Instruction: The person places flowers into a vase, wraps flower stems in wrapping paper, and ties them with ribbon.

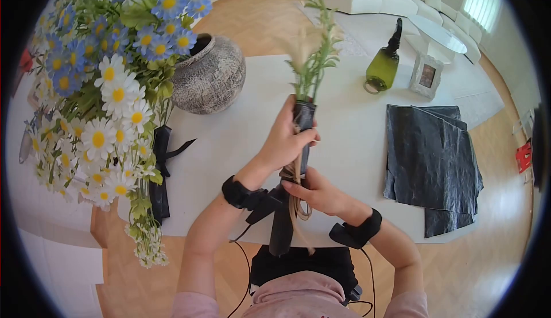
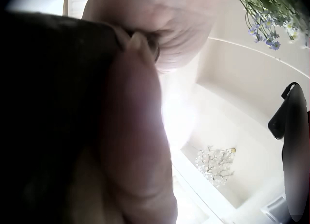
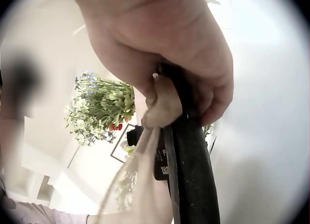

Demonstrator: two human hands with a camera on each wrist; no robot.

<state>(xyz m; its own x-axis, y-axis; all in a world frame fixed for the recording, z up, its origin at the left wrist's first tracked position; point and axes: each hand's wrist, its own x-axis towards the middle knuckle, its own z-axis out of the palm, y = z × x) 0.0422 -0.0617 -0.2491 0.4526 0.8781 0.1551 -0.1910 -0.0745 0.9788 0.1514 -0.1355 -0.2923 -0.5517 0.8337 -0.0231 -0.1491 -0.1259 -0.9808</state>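
Note:
An upright bundle of green sprigs and beige plumes [image 1: 313, 71] has its stems in black wrapping [image 1: 304, 115] [image 3: 196, 175]. My left hand [image 1: 287, 137] grips the wrapping just under the greenery, the thumb across its front; its close thumb [image 2: 138, 136] fills much of the left wrist view. Lower down, my right hand [image 1: 324, 193] [image 3: 164, 35] has its fingers curled round the wrapped stems, by a beige ribbon [image 3: 164, 105] whose loops and ends hang below. The wrapping's dark lower end [image 1: 281, 229] reaches past the table's front edge.
Blue and white daisies [image 1: 117, 94] fill the left side, their stems in black wrapping [image 1: 160, 189]. A rough grey vase [image 1: 209, 80] stands behind them. At the right are a green bottle [image 1: 383, 68], a small white frame [image 1: 426, 76] and black sheets [image 1: 430, 160] on the white table [image 1: 350, 146].

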